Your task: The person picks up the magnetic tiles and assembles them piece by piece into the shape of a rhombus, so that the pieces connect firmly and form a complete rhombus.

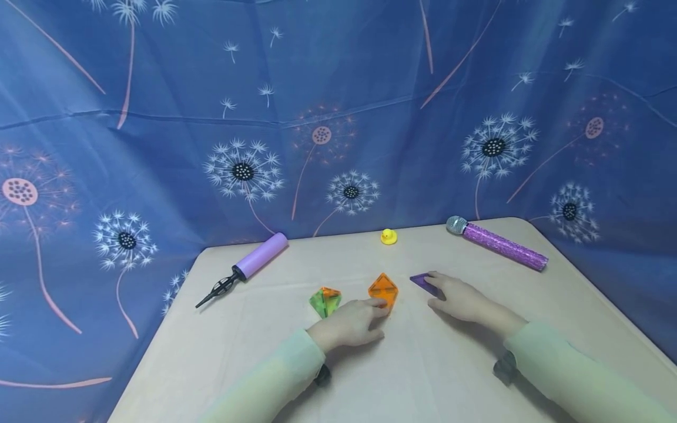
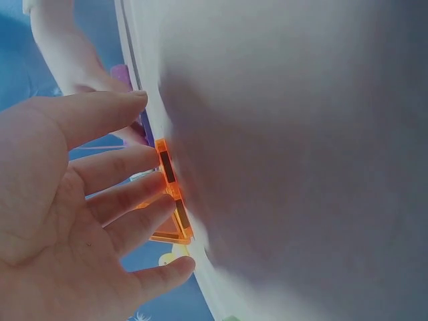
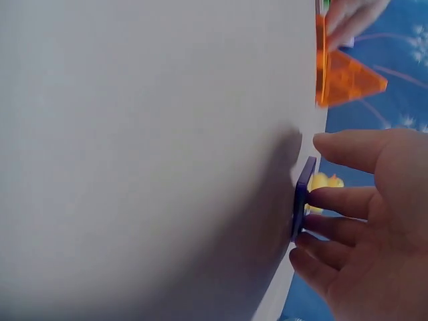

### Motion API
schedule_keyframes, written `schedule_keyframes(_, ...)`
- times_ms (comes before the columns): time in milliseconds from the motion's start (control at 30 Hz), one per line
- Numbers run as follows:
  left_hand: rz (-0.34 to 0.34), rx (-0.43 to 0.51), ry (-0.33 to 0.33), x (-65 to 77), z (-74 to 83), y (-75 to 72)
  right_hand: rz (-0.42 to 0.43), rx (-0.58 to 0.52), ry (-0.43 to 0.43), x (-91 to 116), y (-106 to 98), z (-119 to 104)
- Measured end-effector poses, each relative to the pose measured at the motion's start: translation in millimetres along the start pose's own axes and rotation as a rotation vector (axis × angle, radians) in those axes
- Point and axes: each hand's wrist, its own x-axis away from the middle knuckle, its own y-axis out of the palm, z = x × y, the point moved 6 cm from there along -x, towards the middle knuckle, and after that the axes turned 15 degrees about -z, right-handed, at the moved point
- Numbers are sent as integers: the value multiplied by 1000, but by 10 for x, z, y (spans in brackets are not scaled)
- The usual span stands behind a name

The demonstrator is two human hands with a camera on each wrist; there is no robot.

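Note:
My left hand (image 1: pixel 353 323) reaches over the table with its fingers extended, and the fingertips touch orange translucent magnetic tiles (image 1: pixel 383 286). In the right wrist view an orange triangle (image 3: pixel 351 80) stands up from the table beside another orange piece. My right hand (image 1: pixel 459 298) rests its fingertips on a purple triangular tile (image 1: pixel 421 282) lying flat. The right wrist view shows the thumb apart from that purple tile (image 3: pixel 303 198). Just left of the orange tiles sits a green and orange pointed shape built of translucent tiles (image 1: pixel 325 301), partly hidden by my left hand.
A purple hand pump (image 1: pixel 261 257) with a black nozzle lies at the back left. Near the back edge stands a yellow rubber duck (image 1: pixel 388 237). At the back right lies a glittery purple microphone (image 1: pixel 502 244). A blue dandelion cloth (image 1: pixel 338 76) hangs behind the table (image 1: pixel 254 358).

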Motion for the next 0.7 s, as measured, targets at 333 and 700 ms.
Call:
schedule_keyframes(333, 13, 1, 0, -3, -7, 3, 52, 15, -58, 186, 78, -134)
schedule_keyframes(700, 6, 10, -7, 7, 1, 10, 222, -373, 73, 113, -90, 225)
